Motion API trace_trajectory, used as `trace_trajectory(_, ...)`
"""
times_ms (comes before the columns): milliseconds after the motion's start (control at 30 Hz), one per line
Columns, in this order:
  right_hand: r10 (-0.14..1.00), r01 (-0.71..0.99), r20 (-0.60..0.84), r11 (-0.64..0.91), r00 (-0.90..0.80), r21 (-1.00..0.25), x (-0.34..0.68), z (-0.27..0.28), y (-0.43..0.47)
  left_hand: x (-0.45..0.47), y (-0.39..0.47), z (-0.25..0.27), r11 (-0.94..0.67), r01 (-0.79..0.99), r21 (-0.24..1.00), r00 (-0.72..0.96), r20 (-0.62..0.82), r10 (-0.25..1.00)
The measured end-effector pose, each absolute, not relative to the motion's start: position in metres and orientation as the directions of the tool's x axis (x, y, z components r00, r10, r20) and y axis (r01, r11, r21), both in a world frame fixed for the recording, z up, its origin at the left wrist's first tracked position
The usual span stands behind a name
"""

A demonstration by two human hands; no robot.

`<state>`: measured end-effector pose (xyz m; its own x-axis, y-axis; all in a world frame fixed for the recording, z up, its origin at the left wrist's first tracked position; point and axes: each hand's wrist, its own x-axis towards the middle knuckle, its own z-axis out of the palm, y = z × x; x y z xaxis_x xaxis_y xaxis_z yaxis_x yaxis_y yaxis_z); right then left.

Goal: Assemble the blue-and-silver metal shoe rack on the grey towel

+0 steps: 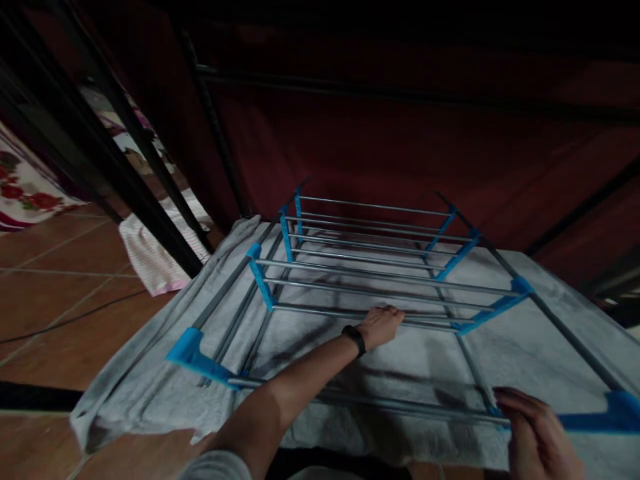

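Observation:
A metal rack (390, 293) of grey tubes and blue plastic brackets lies on a grey blanket (425, 363). My left hand (383, 325), with a black band at the wrist, reaches into its middle and is closed around a metal tube (320, 311). At the front right corner, my right hand (540, 433) has its fingers bent beside the end of the front tube (410, 405) and the blue corner bracket (595, 423). What those fingers grip, if anything, is hidden. Another blue corner bracket (195, 353) sits at the front left.
Dark metal posts (135, 180) stand at the left, and a dark red panel (360, 153) rises behind the rack. Striped cloth (155, 250) hangs at the left above the tiled floor (65, 293), where a thin black cable (75, 321) runs.

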<state>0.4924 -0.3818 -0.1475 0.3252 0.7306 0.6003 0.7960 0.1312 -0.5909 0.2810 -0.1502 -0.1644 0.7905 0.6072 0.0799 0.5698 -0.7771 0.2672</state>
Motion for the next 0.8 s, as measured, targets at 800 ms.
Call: trace_trajectory(800,0.943,0.734,0.277,0.321,-0.187,-0.599,0.431,-0.147,-0.251,0.124,-0.322,-0.066,-0.516,0.430,0.741,0.673,0.118,0.730)
